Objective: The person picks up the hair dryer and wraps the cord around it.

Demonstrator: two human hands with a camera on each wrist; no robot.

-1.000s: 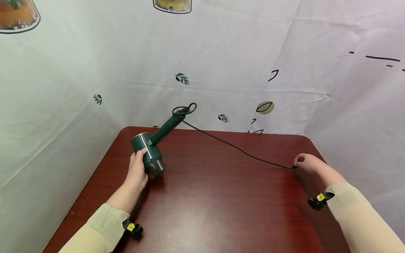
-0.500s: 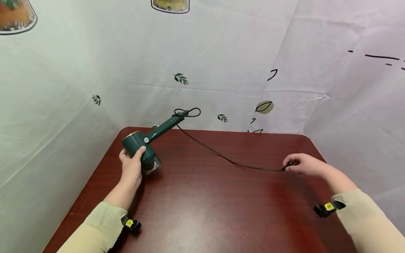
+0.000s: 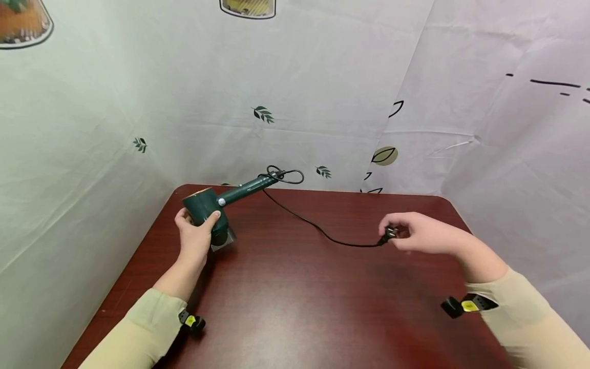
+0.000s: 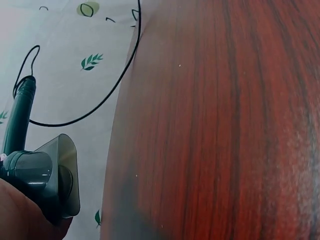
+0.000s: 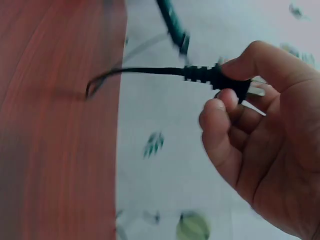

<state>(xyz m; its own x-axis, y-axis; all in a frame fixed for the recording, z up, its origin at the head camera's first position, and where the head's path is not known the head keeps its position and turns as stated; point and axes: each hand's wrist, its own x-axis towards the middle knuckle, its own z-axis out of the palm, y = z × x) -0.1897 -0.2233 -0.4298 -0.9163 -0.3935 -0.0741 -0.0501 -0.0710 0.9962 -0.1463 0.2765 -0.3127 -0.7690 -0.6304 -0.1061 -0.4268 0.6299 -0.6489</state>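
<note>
A dark green hair dryer (image 3: pixel 203 207) is gripped around its barrel by my left hand (image 3: pixel 194 240), thumb on the near side. Its handle slants up to the right, and a clear flared nozzle (image 4: pixel 69 175) points away from the hand in the left wrist view. The black cord (image 3: pixel 318 228) is looped at the handle's end, then sags across to the right. At its far end is a black plug (image 5: pixel 232 85) with metal prongs, pinched between thumb and fingers of my right hand (image 3: pixel 421 233). Part of the left hand's fingers is hidden behind the barrel.
Under both hands lies a reddish-brown wood-grain table (image 3: pixel 295 302) with rounded back corners. White cloth walls (image 3: pixel 295 77) with leaf prints rise behind it and on both sides. A small black camera (image 3: pixel 454 306) is strapped at the right wrist.
The right hand has moved left with the plug, and the cord sags more. The hair dryer has turned in the left hand, its handle dropping lower.
</note>
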